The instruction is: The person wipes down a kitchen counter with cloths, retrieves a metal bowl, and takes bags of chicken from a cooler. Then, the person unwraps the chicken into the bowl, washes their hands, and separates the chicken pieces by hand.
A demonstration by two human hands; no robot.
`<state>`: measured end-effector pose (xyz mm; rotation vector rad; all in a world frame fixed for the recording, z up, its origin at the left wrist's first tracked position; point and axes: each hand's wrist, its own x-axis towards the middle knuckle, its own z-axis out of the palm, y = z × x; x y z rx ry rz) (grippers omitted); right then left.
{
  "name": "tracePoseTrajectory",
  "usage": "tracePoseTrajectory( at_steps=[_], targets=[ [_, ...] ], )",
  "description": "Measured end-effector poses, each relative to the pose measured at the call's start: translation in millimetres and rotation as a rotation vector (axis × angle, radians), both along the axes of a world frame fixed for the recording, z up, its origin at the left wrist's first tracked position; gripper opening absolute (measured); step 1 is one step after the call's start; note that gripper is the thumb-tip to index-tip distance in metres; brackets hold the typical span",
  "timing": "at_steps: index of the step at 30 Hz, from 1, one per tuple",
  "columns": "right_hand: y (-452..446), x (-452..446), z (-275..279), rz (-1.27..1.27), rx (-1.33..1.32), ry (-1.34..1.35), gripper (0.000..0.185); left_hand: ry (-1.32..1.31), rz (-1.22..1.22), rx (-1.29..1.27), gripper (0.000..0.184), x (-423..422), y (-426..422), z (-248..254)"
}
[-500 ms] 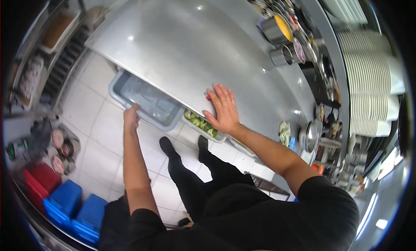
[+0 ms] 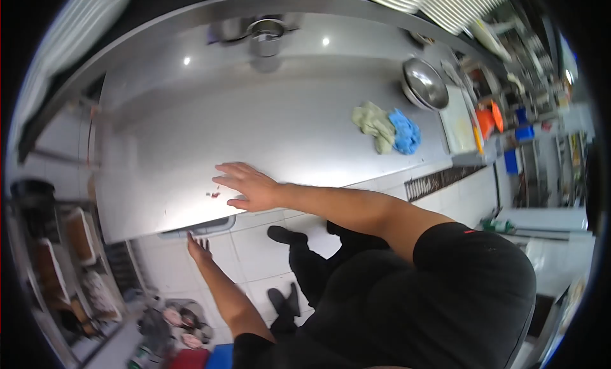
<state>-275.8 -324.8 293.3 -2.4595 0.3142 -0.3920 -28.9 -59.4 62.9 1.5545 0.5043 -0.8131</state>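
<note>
My right hand [image 2: 253, 188] is spread flat over the steel worktable [image 2: 210, 120] near its front edge, holding nothing. Small red scraps [image 2: 214, 194] lie just beside its fingers. Below the table's edge, my left hand [image 2: 198, 247] is open, with fingers stretched toward a grey plastic tub [image 2: 219, 226]. Only the front rim of that tub shows; the tabletop hides the rest. Whether my left fingers touch the rim, I cannot tell.
A pale green cloth [image 2: 374, 126] and a blue cloth [image 2: 405, 132] lie on the table's right half. Beyond them stand metal bowls [image 2: 425, 84] and a white cutting board [image 2: 458, 120]. A steel pot [image 2: 267, 38] is at the back. Shelves with trays [image 2: 79, 236] stand left.
The view has swung to the right. The grey tub has slid in under the tabletop, and my left hand has let go of its rim. The tub of green vegetables is out of sight.
</note>
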Motion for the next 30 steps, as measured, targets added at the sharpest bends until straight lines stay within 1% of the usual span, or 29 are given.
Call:
tracePoseTrajectory(
  at_steps=[1, 2, 3, 4, 5, 6, 7, 9, 10, 11, 12, 13, 14, 15, 16, 17, 19, 21, 22, 24, 25, 26, 28, 30],
  targets=[
    [-1, -25, 14, -0.069, 0.048, -0.065, 0.062, -0.034, -0.024, 0.042, 0.062, -13, 8, 4],
    [-5, -54, 25, -0.128, 0.100, -0.128, 0.060, -0.057, -0.104, 0.065, 0.058, -31, 17, 10],
    [-14, -92, 36, -0.201, 0.043, -0.170, 0.054, -0.088, -0.190, 0.073, 0.059, -50, 26, 12],
    [-23, -135, 42, -0.288, 0.010, -0.209, 0.055, -0.116, -0.269, 0.073, 0.056, -78, 30, 22],
    [-33, -180, 46, -0.379, -0.046, -0.233, 0.052, -0.089, -0.337, 0.106, 0.052, -107, 29, 40],
    [-45, -228, 42, -0.460, -0.114, -0.270, 0.050, -0.064, -0.457, 0.115, 0.050, -138, 22, 66],
    [-56, -275, 39, -0.567, -0.153, -0.196, 0.047, -0.030, -0.586, 0.153, 0.049, -175, 0, 107],
    [-76, -360, 45, -0.810, -0.122, -0.158, 0.042, 0.022, -0.833, 0.137, 0.041, -239, -44, 171],
    [-87, -393, 48, -0.942, -0.135, -0.092, 0.038, 0.038, -0.954, 0.100, 0.035, -270, -76, 204],
    [-100, -420, 50, -1.053, -0.035, -0.026, 0.036, -0.020, -1.051, 0.067, 0.032, -303, -115, 239],
    [-109, -440, 53, -1.160, 0.072, 0.046, 0.034, -0.129, -1.176, -0.025, 0.034, -326, -143, 244],
    [-120, -450, 59, -1.164, 0.107, 0.046, 0.033, -0.242, -1.264, -0.029, 0.034, -357, -184, 272],
    [-131, -457, 67, -1.165, 0.141, 0.049, 0.032, -0.357, -1.318, -0.009, 0.032, -385, -222, 284],
    [-140, -461, 66, -1.164, 0.176, 0.048, 0.032, -0.673, -1.355, -0.108, 0.032, -404, -250, 266],
    [-150, -462, 58, -1.133, 0.130, 0.068, 0.031, -0.876, -1.418, -0.111, 0.041, -428, -286, 287],
    [-159, -463, 49, -1.104, 0.080, 0.089, 0.031, -1.055, -1.411, -0.101, 0.053, -449, -317, 288],
    [-165, -468, 33, -1.036, -0.027, 0.130, 0.029, -1.670, -1.428, -0.074, 0.064, -482, -369, 301],
    [-169, -473, 20, -0.947, -0.156, 0.158, 0.027, -1.665, -1.615, 0.068, 0.064, -503, -398, 286],
    [-169, -477, 21, -0.959, -0.111, 0.123, 0.025, -1.659, -1.703, 0.147, 0.063, -508, -405, 279],
    [-169, -485, 29, -0.968, -0.030, 0.049, 0.020, -1.520, -1.788, 0.235, 0.059, -516, -412, 262],
    [-170, -487, 46, -0.981, -0.023, -0.011, 0.018, -1.450, -1.821, 0.275, 0.057, -517, -415, 262],
    [-169, -491, 66, -0.994, -0.013, -0.069, 0.017, -1.411, -1.727, 0.257, 0.053, -516, -412, 261],
    [-168, -493, 102, -0.988, 0.042, -0.187, 0.016, -1.338, -1.534, 0.221, 0.047, -512, -401, 277],
    [-177, -488, 129, -0.943, 0.125, -0.310, 0.017, -1.273, -1.409, 0.243, 0.045, -500, -395, 293]
  ],
)
